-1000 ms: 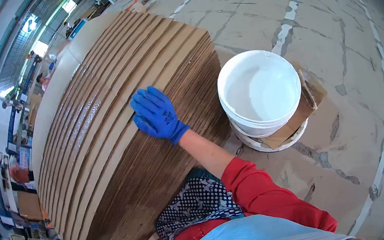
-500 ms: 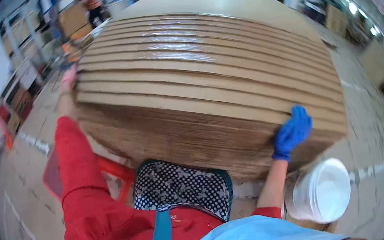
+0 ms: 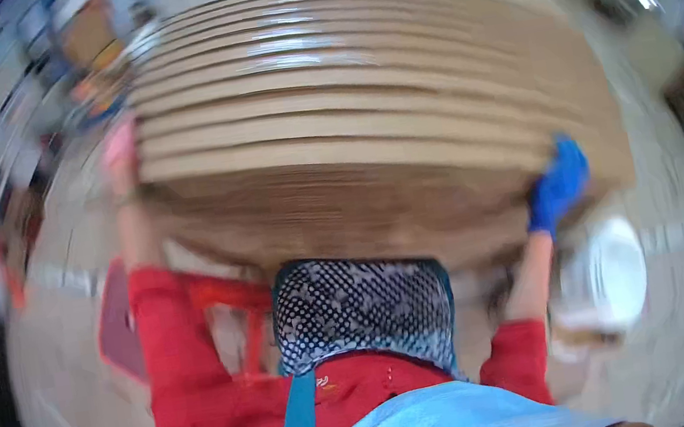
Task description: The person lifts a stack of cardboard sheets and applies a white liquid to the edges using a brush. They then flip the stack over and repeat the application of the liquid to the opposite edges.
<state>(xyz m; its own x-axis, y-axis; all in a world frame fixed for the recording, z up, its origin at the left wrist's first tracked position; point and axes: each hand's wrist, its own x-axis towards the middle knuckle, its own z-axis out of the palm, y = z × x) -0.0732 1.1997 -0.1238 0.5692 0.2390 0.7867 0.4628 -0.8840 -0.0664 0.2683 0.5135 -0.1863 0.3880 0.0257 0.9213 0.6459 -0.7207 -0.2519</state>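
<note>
The concrete floor (image 3: 86, 366) spreads out on both sides, giving room past either end of the work. Across the middle of it, right in front of the seated person, sits a thick stack of cardboard sheets (image 3: 328, 118), its long axis running from left to right. The upper sheets are staggered, so their long edges make parallel bands stepping off toward the far side, where shiny streaks catch the light and a paler surface begins. The near face drops down close to the person's patterned apron (image 3: 361, 308). By the front left, a red plastic seat (image 3: 115, 322) takes up the space beside the person's arm; off the right front corner, a white bucket (image 3: 621, 273) narrows it there. The left hand (image 3: 120, 149), pinkish and blurred, is at the stack's left edge; I can't tell whether its fingers are closed on the sheets. The right hand (image 3: 560, 181), in a blue glove, lies at the near edge toward the right corner, its finger spread too smeared to judge.
</note>
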